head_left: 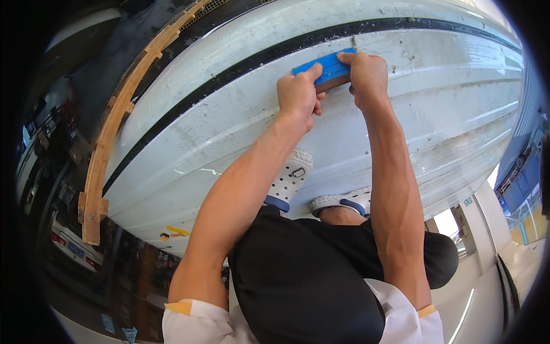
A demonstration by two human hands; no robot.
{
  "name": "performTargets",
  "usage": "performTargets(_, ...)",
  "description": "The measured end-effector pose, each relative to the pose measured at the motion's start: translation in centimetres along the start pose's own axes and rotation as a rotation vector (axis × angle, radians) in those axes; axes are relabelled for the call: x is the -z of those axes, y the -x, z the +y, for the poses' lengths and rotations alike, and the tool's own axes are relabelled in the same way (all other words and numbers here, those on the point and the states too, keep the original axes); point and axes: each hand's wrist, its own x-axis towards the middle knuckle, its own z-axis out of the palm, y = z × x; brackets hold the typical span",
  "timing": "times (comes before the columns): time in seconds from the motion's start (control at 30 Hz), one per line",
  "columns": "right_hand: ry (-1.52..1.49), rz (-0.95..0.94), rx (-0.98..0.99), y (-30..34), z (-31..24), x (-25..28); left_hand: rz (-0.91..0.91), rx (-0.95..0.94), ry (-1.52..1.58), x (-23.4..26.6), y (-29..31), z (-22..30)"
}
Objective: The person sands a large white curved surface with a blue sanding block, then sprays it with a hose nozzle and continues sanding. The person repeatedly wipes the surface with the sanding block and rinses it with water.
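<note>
- Your left hand point(296, 94) is closed on the left end of the blue block point(332, 67), the thumb pressed on its top and the other fingers curled below it.
- Your right hand point(369, 74) grips the block's right end, its thumb also on top; most of its other fingers are hidden, so you cannot tell exactly how they wrap.
- The block has a blue upper part and a brown lower side that shows between your hands; it sits tilted, its right end nearer the far edge of the pale shell point(212, 129).
- That shell is broad, curved and ribbed, with a glossy sheen and scattered dark specks; you have the block over its far half, about midway between its left and right ends.
- A black stripe point(366, 26) follows the shell's far edge, and you hold the block just on your side of it.
- Your white clogs point(282, 186), with dark blue straps, rest on the shell between your forearms, nearer to you than the block.
- Black clothing point(303, 281) covers your bent legs, close to the shell's near edge.
- Near the shell's left near corner lie a yellow strip point(179, 231) and, just beside it, a small orange-and-dark item point(164, 236).
- A wooden beam point(117, 112) runs along the shell's left edge.
</note>
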Motion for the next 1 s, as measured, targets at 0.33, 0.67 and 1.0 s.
performTargets(0.33,0.094,0.016,-0.033,1.7,3.9,-0.2,-0.033,0.054,-0.182,3.2,1.1,-1.8)
performTargets(0.67,-0.014,0.001,0.009,0.9,3.2,0.1,-0.041,-0.088,-0.226,1.8,0.3,-1.2)
performTargets(1.0,0.260,0.044,0.472,1.1,0.8,2.6,-0.290,-0.113,-0.408,2.1,0.8,-2.8)
